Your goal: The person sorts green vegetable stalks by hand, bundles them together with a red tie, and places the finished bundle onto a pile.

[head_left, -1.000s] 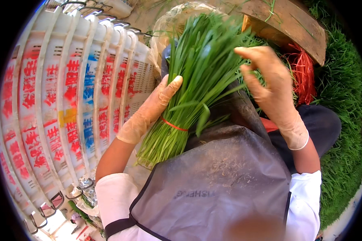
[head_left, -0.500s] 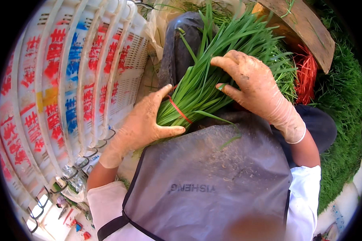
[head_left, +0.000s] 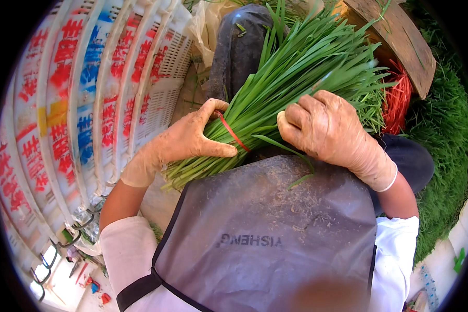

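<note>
A thick bunch of garlic chives (head_left: 301, 67) lies slantwise across my lap, bound by a red tie (head_left: 234, 132) near its stem end. My left hand (head_left: 184, 138), in a thin dirty glove, curves round the bunch beside the tie, with thumb and forefinger on either side of it. Pale stem ends stick out below that hand. My right hand (head_left: 325, 127), gloved too, is closed against the near side of the leaves; whatever lies inside its fingers is hidden. One loose blade (head_left: 281, 144) bends away from the bunch over my grey apron (head_left: 275, 218).
White plastic crates (head_left: 164, 78) with red and blue paint marks stand at the left. On the right are a wooden board (head_left: 400, 41), a bundle of red plastic strips (head_left: 398, 99) and a large heap of greens (head_left: 447, 156). A clear plastic bag (head_left: 208, 26) lies at the back.
My right hand has closed its fingers and come down nearer the apron. My left hand has slid slightly up and left, and more stem ends now show below it.
</note>
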{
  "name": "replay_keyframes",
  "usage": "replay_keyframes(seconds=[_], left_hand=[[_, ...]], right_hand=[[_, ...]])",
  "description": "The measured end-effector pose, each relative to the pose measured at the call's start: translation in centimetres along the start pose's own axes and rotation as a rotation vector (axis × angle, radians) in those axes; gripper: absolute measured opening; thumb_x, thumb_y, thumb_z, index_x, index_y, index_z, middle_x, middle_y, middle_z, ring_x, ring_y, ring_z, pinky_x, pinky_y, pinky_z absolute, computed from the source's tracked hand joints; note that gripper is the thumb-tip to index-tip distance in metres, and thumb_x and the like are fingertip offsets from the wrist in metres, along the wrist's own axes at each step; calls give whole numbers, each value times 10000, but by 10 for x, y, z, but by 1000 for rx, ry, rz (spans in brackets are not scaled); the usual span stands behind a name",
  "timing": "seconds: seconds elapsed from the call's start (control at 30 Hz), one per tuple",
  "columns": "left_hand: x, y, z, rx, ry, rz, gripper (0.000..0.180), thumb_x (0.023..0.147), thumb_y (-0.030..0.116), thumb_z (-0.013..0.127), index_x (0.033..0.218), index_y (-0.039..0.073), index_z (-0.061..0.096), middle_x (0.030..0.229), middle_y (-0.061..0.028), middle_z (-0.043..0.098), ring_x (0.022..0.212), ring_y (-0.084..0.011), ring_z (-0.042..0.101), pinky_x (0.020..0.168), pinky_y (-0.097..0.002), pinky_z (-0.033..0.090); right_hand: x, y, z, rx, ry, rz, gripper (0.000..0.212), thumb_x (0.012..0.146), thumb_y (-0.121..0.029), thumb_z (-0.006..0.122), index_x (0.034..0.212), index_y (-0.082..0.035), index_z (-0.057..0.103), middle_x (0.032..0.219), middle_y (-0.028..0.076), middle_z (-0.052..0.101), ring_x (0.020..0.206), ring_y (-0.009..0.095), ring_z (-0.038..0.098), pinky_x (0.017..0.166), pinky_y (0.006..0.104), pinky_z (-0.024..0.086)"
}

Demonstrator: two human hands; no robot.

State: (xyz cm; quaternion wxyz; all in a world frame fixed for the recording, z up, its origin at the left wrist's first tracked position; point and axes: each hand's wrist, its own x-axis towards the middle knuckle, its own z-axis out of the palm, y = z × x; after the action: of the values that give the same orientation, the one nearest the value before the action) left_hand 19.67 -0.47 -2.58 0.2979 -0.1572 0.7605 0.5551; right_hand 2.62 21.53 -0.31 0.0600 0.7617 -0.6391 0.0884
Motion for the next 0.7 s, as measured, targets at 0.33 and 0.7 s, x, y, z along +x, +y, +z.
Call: replay_keyframes(seconds=[0.33,0.7], left_hand=[[0,16,2,137,-71,3,897,685,412,817,1330,-21,370,1188,-220,583,1136,-308,560,982,-363,417],[-32,20,-32,-408,-66,-178,887,750,301,763,1440,-39,321,1290,-113,535,1131,-141,522,967,-277,422]], right_hand=[[-20,29,-25,103,-179,121,89,719,-111,605,796,-100,562,739,40,547,736,197,615,652,311,514],[-223,133,-2,-460,-74,884,280,846,-200,656,1093,-69,669,903,117,660,855,289,648,797,355,506]])
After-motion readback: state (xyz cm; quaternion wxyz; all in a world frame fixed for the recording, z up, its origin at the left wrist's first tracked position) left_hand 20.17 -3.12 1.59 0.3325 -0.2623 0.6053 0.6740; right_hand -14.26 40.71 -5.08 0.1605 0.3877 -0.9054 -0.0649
